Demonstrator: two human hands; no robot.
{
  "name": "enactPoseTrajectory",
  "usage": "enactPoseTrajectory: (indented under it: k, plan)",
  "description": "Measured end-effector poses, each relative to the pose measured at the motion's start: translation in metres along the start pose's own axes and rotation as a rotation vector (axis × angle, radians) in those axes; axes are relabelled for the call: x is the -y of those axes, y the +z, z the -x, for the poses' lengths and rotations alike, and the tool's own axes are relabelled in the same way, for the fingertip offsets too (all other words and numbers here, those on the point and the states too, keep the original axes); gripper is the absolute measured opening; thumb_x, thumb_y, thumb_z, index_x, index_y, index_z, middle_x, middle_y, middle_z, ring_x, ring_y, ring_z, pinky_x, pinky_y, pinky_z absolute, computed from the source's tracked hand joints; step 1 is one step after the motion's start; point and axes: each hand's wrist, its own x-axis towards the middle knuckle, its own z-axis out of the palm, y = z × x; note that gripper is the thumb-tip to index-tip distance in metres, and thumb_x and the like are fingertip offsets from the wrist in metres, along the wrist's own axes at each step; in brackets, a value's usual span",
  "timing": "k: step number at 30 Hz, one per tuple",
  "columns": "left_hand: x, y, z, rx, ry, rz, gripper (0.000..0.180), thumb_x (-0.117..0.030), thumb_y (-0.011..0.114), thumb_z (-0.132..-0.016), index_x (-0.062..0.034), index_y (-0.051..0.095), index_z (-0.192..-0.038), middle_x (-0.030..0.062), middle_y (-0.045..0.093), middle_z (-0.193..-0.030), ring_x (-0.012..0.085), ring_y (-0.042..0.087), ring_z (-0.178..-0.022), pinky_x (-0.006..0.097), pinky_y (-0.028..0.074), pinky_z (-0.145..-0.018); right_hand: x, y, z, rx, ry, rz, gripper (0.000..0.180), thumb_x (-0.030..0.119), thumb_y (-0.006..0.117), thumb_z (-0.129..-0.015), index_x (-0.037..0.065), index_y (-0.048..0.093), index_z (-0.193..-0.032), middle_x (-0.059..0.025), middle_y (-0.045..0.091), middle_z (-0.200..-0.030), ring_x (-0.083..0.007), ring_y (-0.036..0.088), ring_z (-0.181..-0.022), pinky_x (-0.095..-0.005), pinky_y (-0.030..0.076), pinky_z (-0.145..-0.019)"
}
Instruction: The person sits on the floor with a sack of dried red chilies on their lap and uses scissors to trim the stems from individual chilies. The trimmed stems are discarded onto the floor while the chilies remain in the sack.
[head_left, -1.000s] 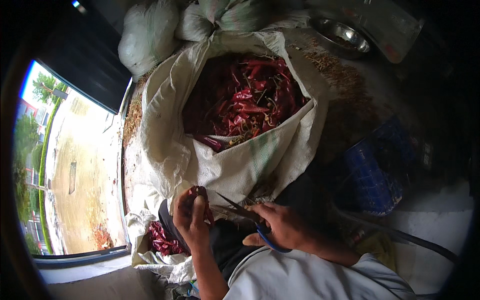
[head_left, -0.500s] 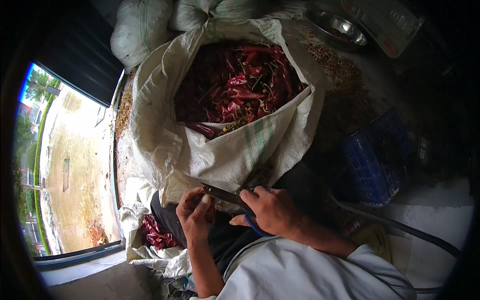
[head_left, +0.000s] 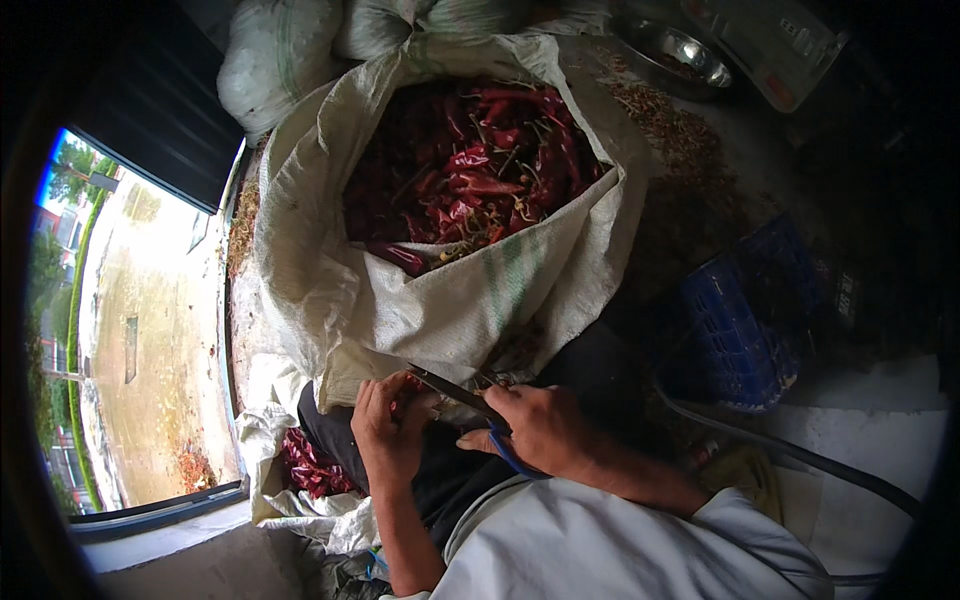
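My right hand point(head_left: 545, 428) grips a pair of scissors point(head_left: 455, 392) with blue handles and dark blades, which point up and left. Beside the blade tips, my left hand point(head_left: 388, 425) is closed on a dried red chili point(head_left: 400, 405), mostly hidden by the fingers. In front of both hands stands a large white woven sack point(head_left: 430, 315), its mouth wide and full of dried red chilies point(head_left: 475, 165) with stems. Near my left forearm, a smaller white bag point(head_left: 262, 465) holds more red chilies point(head_left: 315, 465).
Stuffed white sacks point(head_left: 275, 65) stand at the far left. A metal bowl point(head_left: 700, 70) sits at the far right, near scattered chili bits point(head_left: 675, 130). On the right are a blue plastic crate point(head_left: 735, 330) and a dark hose point(head_left: 800, 455). A doorway opens to the left.
My left fingers have shifted their hold on the chili and sit slightly higher. The scissors stay in my right hand, their blades still near the left fingertips.
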Motion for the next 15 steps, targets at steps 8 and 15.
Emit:
enactPoseTrajectory:
  k: [8,15]
  plan:
    - [0.013,0.012,0.008,-0.036,-0.144,0.247,0.020,-0.001,0.070,-0.077,0.0001,0.065,-0.096,0.0077,0.062,-0.079,0.0215,0.060,-0.069,0.031,0.048,-0.065,0.004,-0.009,0.000,0.116,0.036,-0.143,0.046,0.045,0.075,-0.083,0.004,0.056,-0.082,-0.0176,0.062,-0.071,-0.0319,0.067,-0.065,-0.0402,0.051,-0.057]
    - [0.028,0.053,0.031,0.120,-0.249,0.896,0.015,0.000,0.067,-0.089,0.0023,0.063,-0.103,0.0058,0.065,-0.095,0.0123,0.060,-0.086,0.026,0.048,-0.072,0.021,0.012,0.010,0.324,-0.223,-0.625,0.034,0.040,0.072,-0.090,0.008,0.061,-0.097,-0.0010,0.060,-0.075,-0.0045,0.054,-0.072,-0.0246,0.046,-0.064]
